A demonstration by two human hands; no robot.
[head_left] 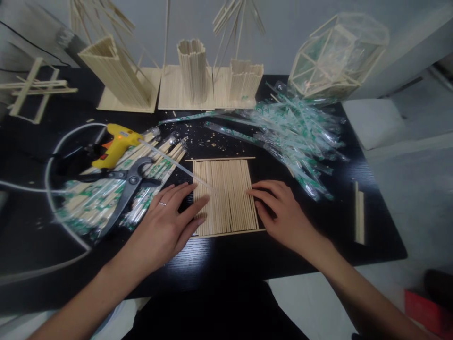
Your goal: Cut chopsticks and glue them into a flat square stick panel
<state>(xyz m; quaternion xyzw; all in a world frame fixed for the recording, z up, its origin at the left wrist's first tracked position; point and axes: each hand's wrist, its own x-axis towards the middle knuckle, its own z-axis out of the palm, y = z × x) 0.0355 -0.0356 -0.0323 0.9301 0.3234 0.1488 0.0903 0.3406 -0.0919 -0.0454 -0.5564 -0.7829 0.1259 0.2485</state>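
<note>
A flat panel of wooden sticks laid side by side [230,193] lies on the black table [219,257]. My left hand [170,224] rests flat with fingers stretched out, its fingertips pressing on the panel's left edge; a ring shows on one finger. My right hand [283,212] lies at the panel's right edge, fingers extended and touching the outermost stick. Neither hand holds anything. A thin clear glue stick [177,163] runs from the yellow glue gun [116,144] over the panel's upper left corner.
Black shears [127,184] lie on a heap of wrapped chopsticks [95,198] at left. Empty green-printed wrappers [297,127] pile up at right. Stick-built models [193,71] and a faceted frame [336,54] stand at the back. Two loose sticks [359,212] lie near the right edge.
</note>
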